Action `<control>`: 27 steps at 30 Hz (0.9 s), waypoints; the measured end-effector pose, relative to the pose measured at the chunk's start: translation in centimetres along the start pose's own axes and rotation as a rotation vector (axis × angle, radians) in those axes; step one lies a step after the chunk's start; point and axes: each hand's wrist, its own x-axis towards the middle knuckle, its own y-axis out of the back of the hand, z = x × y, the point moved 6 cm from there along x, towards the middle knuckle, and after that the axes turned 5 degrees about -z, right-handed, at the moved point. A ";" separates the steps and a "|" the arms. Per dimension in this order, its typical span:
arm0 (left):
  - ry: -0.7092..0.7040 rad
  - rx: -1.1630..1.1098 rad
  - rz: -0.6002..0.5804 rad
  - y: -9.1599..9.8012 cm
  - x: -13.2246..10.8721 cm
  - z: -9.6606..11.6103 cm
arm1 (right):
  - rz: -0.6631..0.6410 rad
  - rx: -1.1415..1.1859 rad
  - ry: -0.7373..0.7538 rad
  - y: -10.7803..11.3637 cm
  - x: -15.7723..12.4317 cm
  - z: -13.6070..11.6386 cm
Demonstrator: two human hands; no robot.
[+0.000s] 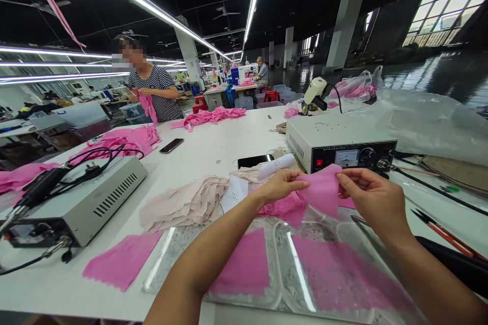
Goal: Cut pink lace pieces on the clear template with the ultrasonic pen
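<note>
A small pink fabric piece (321, 188) is stretched between my two hands, above the worktable. My left hand (282, 186) pinches its left edge; my right hand (375, 200) pinches its upper right corner. Just below lies a heap of pink lace fabric (284, 208). Under my forearms is a clear plastic template (277, 264) with pink fabric panels (247, 264) showing in it. Another pink panel (122, 261) lies flat on the table to the left. Stacked beige fabric pieces (186, 200) and a white dotted paper (233, 193) sit beyond my left forearm.
A grey control box (343, 129) stands behind my hands, another box (110, 195) with a cabled black handpiece (46, 185) at left. Red-handled tweezers or scissors (446, 233) lie at right. Two phones (171, 145) rest on the table (213, 144). Across it, a co-worker (154, 81) holds pink fabric.
</note>
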 end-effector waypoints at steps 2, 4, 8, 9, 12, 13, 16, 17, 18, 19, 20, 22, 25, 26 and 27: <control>0.009 -0.027 0.028 0.4 -0.7 0.0 | -0.045 0.052 -0.032 -0.3 -0.3 -0.1; 0.029 -0.025 0.062 0.6 -1.2 -0.3 | -0.076 0.080 -0.052 -0.7 -0.5 0.2; 0.091 0.046 0.112 0.9 -0.5 -1.4 | -0.068 0.058 -0.078 -1.5 -0.1 1.3; 0.108 0.070 0.120 0.9 0.0 -1.7 | -0.044 0.031 -0.078 -1.5 0.2 1.5; 0.146 0.133 0.137 1.1 2.7 -2.1 | 0.053 -0.075 -0.048 -1.2 1.2 2.0; 0.150 0.148 0.141 1.1 3.8 -2.1 | 0.082 -0.105 -0.029 -1.0 1.5 2.0; 0.132 0.182 0.131 0.3 7.5 -1.7 | 0.161 -0.169 0.054 0.0 2.3 1.5; 0.117 0.192 0.119 -0.1 8.7 -1.5 | 0.191 -0.189 0.087 0.4 2.6 1.2; 0.102 0.203 0.104 -0.6 9.9 -1.3 | 0.224 -0.213 0.120 0.9 2.8 0.9; 0.089 0.215 0.088 -1.0 10.9 -1.1 | 0.257 -0.242 0.154 1.4 3.0 0.7; 0.079 0.230 0.070 -1.4 11.7 -1.1 | 0.280 -0.275 0.188 1.8 3.1 0.4; 0.074 0.274 0.025 -1.9 12.5 -1.2 | 0.261 -0.344 0.248 1.8 2.9 0.5; 0.095 0.376 -0.068 -1.4 12.0 -2.1 | 0.020 -0.441 0.311 -0.5 1.5 2.1; 0.102 0.416 -0.104 -1.0 11.4 -2.4 | -0.094 -0.470 0.318 -1.8 0.8 3.0; 0.109 0.456 -0.137 -0.6 10.8 -2.8 | -0.201 -0.495 0.316 -3.1 -0.1 4.0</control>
